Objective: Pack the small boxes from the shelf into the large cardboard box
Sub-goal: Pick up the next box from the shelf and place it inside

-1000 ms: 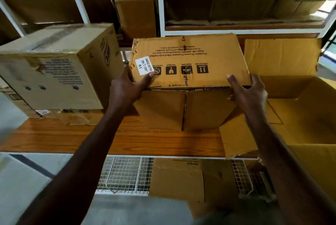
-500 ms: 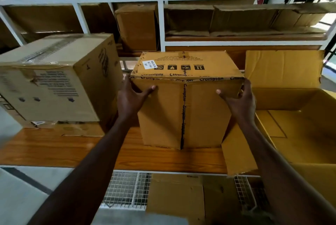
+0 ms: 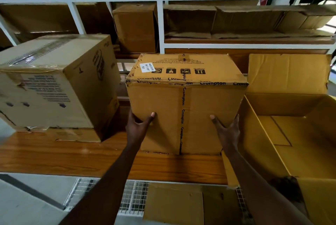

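A person's left hand (image 3: 139,126) and right hand (image 3: 227,130) clasped the Crompton-taped box (image 3: 185,101) low on its sides (steadier for lifting); the open large cardboard box (image 3: 272,152) waited beside it.

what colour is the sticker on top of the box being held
White with black print, on the sticker; head view.

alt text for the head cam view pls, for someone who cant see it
Two hands, left hand and right hand, grip the lower sides of a taped Crompton cardboard box on a wooden shelf. An open large cardboard box sits to its right, a sealed carton to its left.
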